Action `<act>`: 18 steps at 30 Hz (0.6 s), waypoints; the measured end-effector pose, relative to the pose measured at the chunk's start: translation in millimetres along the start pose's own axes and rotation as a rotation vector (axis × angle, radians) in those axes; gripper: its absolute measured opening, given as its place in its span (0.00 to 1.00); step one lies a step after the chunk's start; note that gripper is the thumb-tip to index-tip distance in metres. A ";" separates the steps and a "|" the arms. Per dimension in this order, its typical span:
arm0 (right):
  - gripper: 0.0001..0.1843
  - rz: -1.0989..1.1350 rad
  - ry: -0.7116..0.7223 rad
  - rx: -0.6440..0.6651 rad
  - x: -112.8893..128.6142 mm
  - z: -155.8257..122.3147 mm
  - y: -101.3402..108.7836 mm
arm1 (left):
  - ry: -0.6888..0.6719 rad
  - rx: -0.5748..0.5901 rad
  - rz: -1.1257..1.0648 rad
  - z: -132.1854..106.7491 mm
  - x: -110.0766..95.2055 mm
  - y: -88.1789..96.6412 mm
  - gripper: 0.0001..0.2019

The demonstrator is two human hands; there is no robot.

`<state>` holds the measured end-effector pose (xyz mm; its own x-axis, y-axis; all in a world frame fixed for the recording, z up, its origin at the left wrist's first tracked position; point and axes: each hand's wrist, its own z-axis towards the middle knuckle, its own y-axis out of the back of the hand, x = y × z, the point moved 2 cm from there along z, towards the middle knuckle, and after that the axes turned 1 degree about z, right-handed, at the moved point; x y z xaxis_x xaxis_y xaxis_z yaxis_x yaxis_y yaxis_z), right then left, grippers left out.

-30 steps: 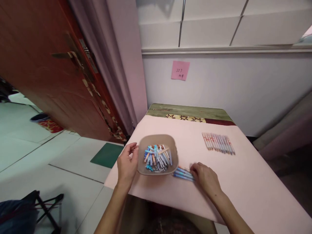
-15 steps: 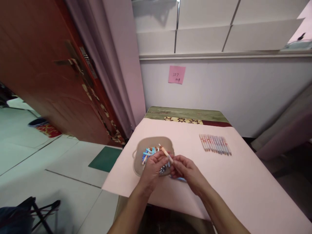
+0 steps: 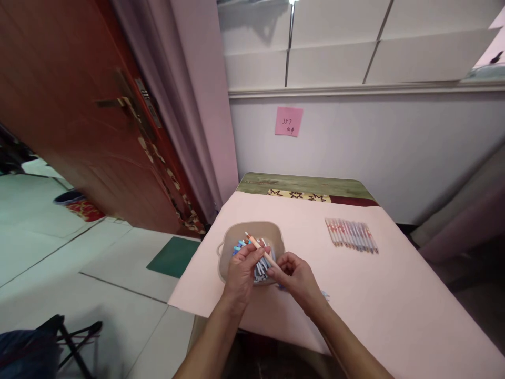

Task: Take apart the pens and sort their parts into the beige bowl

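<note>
A slim marker pen point(image 3: 257, 244), orange near its upper end and pale lower down, slants across between my hands above a beige tub. My left hand point(image 3: 242, 271) is closed, pinching the pen near its middle. At the pale lower end, the thumb and fingers of my right hand point(image 3: 296, 276) are closed on it. Inside the tub point(image 3: 226, 247) lie several blue, white and brown-tipped pens point(image 3: 260, 271), partly covered by my left hand. A blue-and-white item point(image 3: 325, 296) shows on the table behind my right wrist, mostly hidden.
A row of several clear-bodied pens point(image 3: 351, 235) lies side by side at the right of the pink-covered table point(image 3: 379, 305). A pink note point(image 3: 288, 121) sticks to the wall behind. To the left are a door point(image 3: 79, 116) and a folding stool point(image 3: 71, 342).
The pen has shifted slightly left, and more of its pale lower length shows between my hands. My right thumb now lies along that end. The camera view has turned slightly left.
</note>
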<state>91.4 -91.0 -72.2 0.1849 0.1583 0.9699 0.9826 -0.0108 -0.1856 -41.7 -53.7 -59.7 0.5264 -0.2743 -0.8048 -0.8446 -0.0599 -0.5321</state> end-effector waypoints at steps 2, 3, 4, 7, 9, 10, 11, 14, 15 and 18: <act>0.27 0.013 -0.066 0.059 -1.5 0.6 -1.4 | -0.010 0.015 0.003 -0.5 -1.2 -2.1 0.15; 0.29 0.029 -0.101 0.093 -2.5 0.9 -2.1 | -0.012 0.019 0.011 -1.0 -2.3 -2.5 0.15; 0.29 0.042 -0.118 0.112 -3.2 1.3 -2.5 | -0.014 0.017 0.019 -1.4 -3.5 -2.6 0.15; 0.24 0.054 -0.050 0.057 -1.8 3.1 -2.9 | -0.018 -0.011 0.014 -2.5 -7.3 -1.1 0.16; 0.25 0.048 -0.010 0.022 0.2 3.6 -4.3 | -0.023 -0.016 0.005 -3.1 -8.9 -0.3 0.16; 0.24 0.047 -0.017 0.032 0.7 3.5 -5.8 | -0.023 -0.008 0.006 -3.4 -9.2 -0.2 0.16; 0.24 0.050 -0.037 0.056 0.8 3.3 -7.4 | -0.021 0.003 0.009 -3.6 -9.1 -0.4 0.16; 0.26 0.048 -0.075 0.094 -1.8 3.5 -9.8 | -0.015 0.009 0.018 -3.2 -7.1 -0.7 0.16; 0.25 0.037 -0.058 0.071 -3.2 4.1 -8.7 | -0.022 -0.008 0.011 -2.7 -6.5 -0.3 0.16; 0.20 -0.043 0.042 -0.056 -6.1 6.2 -0.8 | -0.093 -0.104 -0.036 0.4 -8.4 4.1 0.14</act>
<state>89.4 -85.8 -78.9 0.1421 0.1182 0.9828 0.9889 -0.0600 -0.1358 -49.6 -51.2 -55.2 0.5595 -0.1802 -0.8090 -0.8279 -0.1682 -0.5350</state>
